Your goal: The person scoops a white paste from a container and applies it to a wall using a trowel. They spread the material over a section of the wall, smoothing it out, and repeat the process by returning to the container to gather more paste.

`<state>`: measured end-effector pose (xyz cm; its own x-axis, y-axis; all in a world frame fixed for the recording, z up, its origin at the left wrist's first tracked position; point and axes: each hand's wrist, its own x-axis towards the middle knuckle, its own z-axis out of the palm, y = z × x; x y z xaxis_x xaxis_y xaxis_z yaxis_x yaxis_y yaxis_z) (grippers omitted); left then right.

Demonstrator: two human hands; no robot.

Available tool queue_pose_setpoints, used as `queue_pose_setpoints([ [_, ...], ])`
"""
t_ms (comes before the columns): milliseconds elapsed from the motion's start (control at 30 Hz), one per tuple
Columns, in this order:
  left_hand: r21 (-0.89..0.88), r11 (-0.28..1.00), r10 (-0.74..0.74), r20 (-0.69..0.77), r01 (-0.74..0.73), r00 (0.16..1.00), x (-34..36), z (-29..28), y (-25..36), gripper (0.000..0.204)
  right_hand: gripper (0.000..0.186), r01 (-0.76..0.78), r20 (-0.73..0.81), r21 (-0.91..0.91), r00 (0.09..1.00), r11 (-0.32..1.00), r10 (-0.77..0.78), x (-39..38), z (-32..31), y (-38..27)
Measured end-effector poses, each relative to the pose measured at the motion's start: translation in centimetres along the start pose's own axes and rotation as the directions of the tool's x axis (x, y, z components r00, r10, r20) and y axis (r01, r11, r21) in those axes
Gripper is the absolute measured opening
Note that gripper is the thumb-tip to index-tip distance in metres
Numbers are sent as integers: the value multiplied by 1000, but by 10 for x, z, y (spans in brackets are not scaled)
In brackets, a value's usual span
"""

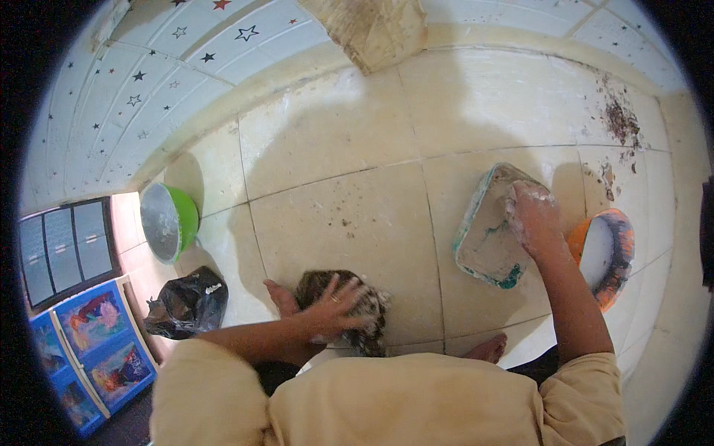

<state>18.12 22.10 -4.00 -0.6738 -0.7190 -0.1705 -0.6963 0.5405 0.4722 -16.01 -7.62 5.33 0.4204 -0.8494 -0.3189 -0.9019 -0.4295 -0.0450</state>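
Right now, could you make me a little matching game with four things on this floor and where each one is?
Things:
1. green basin
2. black plastic bag
3. soapy wet cloth
4. square tub

Places:
A. under the left hand, near the feet
B. leaning on its side by the star-patterned wall
C. under the right hand, beside an orange basin
D. crumpled next to the blue picture drawers

Pairs: 1-B, 2-D, 3-A, 4-C
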Motion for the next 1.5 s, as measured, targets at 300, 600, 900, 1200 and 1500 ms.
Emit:
queue_pose_setpoints([
  [300, 6, 1000, 14, -82, -13, 997, 53, -6, -22, 47, 26, -16, -155, -16, 988, 1000, 14, 13, 6, 5],
  [600, 169, 791, -533, -280, 588, 798, 162, -63, -134, 88, 26, -33, -94, -10, 995, 999, 32, 8, -2, 10],
  [900, 54, 691, -641, -415, 721, 646, 147, -58, -149, 79, 30, -106, -76, -80, 992, 991, 100, -13, 13, 8],
  [1200, 174, 837, -429, -381, 519, 819, 166, -68, -120, 73, 21, 32, -203, -62, 978, 998, -44, -29, 22, 1],
  [1500, -163, 676, -700, -447, 718, 557, 178, -104, -176, 69, 22, 40, -206, -41, 977, 998, -48, -31, 18, 1],
])
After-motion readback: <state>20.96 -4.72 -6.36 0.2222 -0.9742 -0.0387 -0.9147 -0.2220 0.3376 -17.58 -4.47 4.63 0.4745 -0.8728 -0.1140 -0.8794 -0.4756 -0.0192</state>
